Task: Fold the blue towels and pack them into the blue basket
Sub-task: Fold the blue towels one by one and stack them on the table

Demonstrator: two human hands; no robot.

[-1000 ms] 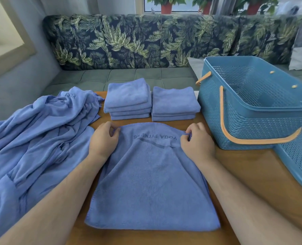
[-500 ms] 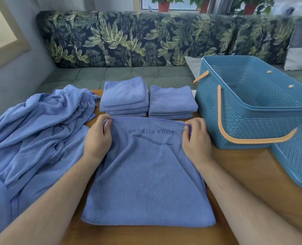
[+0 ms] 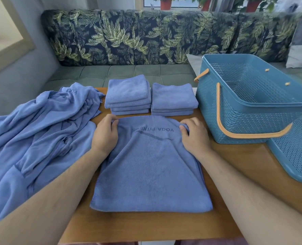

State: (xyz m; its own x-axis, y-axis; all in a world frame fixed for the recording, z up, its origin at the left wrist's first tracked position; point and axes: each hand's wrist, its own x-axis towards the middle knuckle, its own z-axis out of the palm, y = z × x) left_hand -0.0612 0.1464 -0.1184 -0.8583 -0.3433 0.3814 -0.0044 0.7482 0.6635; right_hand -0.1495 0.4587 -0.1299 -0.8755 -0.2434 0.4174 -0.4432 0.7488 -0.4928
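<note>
1. Blue terry cloth, the towel [image 3: 150, 165] being folded lies flat on the wooden table [image 3: 235, 167] directly in front of the person. Its near edge is towards the body, and its far edge bears upside-down "YOGA FITNESS" lettering.
2. The left hand [image 3: 105, 134] sits at the towel's far-left corner, fingers curled, pinching the cloth edge between thumb and fingertips.
3. The right hand [image 3: 194, 137] mirrors it at the far-right corner, fingers bent over and gripping the edge. The corner fabric bunches under the fingertips.
4. Between the two hands the far edge is raised slightly and arcs, while the rest of the towel lies under and between the forearms.
5. Just beyond the hands stand two stacks of folded towels side by side, a left stack [image 3: 127, 98] and a right stack [image 3: 173, 101]. Neither touches the held towel.
6. A heap of unfolded towels [image 3: 37, 135] spreads over the table's left side, its edge lying just beside the left hand.
7. The blue basket [image 3: 252, 110] stands on the table's right side, near the right hand but apart from it, with an orange handle [image 3: 244, 134] hanging down its front wall.
8. A second blue perforated piece [image 3: 295, 156] lies just beside the basket's near-right corner.
9. A leaf-patterned sofa back [image 3: 146, 36] runs behind the table.
</note>
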